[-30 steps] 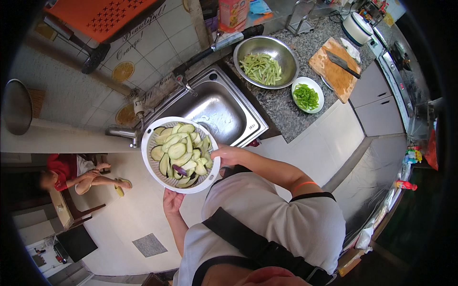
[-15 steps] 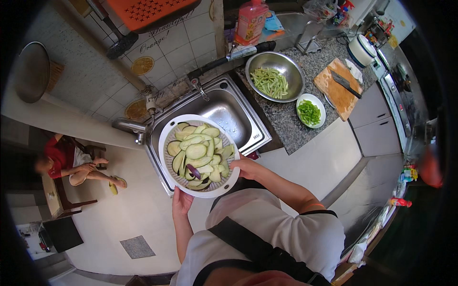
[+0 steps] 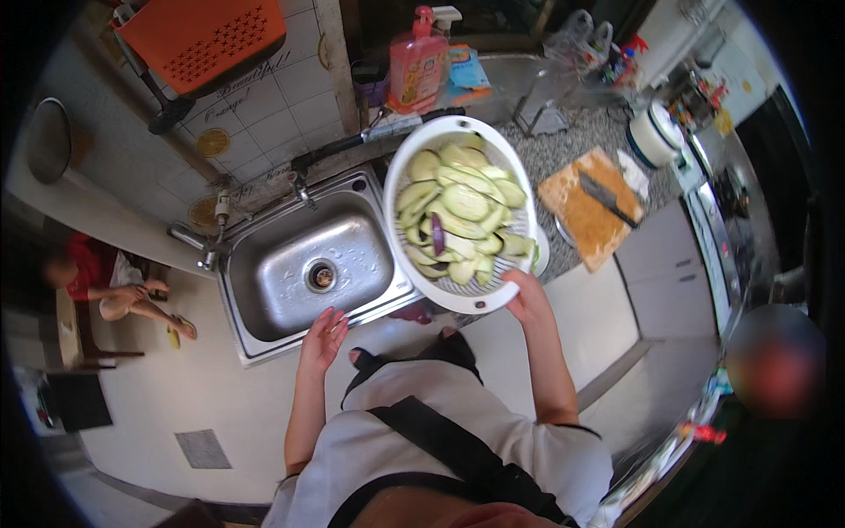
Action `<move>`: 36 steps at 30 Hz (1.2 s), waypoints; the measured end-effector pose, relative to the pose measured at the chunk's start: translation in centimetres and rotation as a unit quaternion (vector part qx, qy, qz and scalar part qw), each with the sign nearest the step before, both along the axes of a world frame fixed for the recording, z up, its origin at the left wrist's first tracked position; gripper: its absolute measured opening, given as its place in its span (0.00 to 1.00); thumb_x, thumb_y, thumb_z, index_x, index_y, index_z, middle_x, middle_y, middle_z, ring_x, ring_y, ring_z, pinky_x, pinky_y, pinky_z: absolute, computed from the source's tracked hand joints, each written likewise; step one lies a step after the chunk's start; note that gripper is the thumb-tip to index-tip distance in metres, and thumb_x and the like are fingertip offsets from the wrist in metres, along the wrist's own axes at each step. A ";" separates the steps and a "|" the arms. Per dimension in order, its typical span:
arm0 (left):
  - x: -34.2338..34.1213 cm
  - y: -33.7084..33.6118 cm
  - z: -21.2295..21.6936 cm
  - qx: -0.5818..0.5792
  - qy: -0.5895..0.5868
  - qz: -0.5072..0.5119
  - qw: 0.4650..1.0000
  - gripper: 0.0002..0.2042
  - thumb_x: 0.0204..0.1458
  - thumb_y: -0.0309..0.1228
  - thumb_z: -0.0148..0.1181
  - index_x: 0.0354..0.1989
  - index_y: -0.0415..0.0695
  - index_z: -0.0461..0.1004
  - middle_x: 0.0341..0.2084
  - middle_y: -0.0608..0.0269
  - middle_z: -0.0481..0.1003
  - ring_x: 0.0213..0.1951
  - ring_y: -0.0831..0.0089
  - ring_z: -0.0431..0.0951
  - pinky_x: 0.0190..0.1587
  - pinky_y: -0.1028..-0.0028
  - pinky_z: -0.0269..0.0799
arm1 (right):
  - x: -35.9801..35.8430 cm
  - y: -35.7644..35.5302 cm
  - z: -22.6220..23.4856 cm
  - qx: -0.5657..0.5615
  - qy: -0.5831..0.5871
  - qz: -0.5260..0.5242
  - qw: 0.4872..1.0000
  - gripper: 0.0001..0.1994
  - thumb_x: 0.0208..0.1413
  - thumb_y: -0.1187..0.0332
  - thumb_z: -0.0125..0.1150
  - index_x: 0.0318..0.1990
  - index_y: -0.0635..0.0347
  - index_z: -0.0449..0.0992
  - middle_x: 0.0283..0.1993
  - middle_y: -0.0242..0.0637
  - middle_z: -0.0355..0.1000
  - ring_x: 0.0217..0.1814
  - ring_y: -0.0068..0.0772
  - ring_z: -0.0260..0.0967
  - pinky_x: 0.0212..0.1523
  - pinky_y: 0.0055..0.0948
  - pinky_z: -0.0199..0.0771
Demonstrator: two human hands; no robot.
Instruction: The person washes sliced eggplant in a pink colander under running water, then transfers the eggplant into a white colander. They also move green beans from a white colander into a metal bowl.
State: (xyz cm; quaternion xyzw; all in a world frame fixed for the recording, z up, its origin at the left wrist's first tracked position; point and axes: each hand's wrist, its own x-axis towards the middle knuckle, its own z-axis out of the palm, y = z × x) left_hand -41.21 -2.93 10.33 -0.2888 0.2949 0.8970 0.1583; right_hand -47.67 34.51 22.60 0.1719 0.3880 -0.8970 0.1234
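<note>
My right hand [image 3: 528, 297] grips the lower right rim of a white plastic colander [image 3: 451, 301], thumb over the edge. Sliced eggplant [image 3: 466, 204], pale green with dark skin edges, fills it, with one purple piece [image 3: 438, 234] on top. The colander hangs over the counter right of the steel sink [image 3: 280, 273], tilted a little toward me. My left hand [image 3: 324, 339] is apart from it, empty with fingers spread, just off the sink's front edge. The steel bowl of green beans is hidden behind the colander. Only a sliver of the white bowl [image 3: 541, 253] shows.
A wooden cutting board [image 3: 576, 207] with a knife [image 3: 607, 199] lies on the granite counter. Further right stands a white pot [image 3: 656, 134]. Pink bottle [image 3: 418, 66] and faucet [image 3: 301, 189] line the back. A seated person [image 3: 106, 282] is at far left.
The colander has moved right, from over the sink to over the counter, covering the steel bowl. My left hand has let go of its rim. The sink basin and drain are now exposed.
</note>
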 end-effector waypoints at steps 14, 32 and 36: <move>-17.5 24.7 -2.0 -0.029 -0.046 -0.043 0.998 0.13 0.52 0.31 0.46 0.44 0.41 0.59 0.44 0.49 0.63 0.43 0.56 0.68 0.45 0.63 0.69 | 1.6 24.3 -3.2 0.051 -0.081 -0.122 0.988 0.28 0.39 0.80 0.47 0.53 0.66 0.52 0.47 0.44 0.63 0.43 0.39 0.67 0.37 0.34 0.75; -11.2 22.4 1.5 -0.090 -0.002 0.032 0.995 0.17 0.50 0.30 0.50 0.48 0.39 0.60 0.46 0.51 0.63 0.47 0.59 0.67 0.49 0.71 0.67 | -17.5 26.4 -10.5 -0.022 -0.049 0.049 0.997 0.25 0.44 0.76 0.48 0.52 0.68 0.54 0.50 0.52 0.60 0.50 0.50 0.62 0.47 0.50 0.68; -3.7 20.1 -0.5 -0.015 -0.041 0.152 0.987 0.17 0.49 0.26 0.51 0.48 0.39 0.61 0.46 0.52 0.63 0.47 0.59 0.67 0.50 0.70 0.66 | -21.9 27.6 -10.5 0.034 -0.065 0.089 0.993 0.22 0.44 0.74 0.49 0.50 0.68 0.58 0.46 0.49 0.65 0.45 0.47 0.66 0.43 0.48 0.71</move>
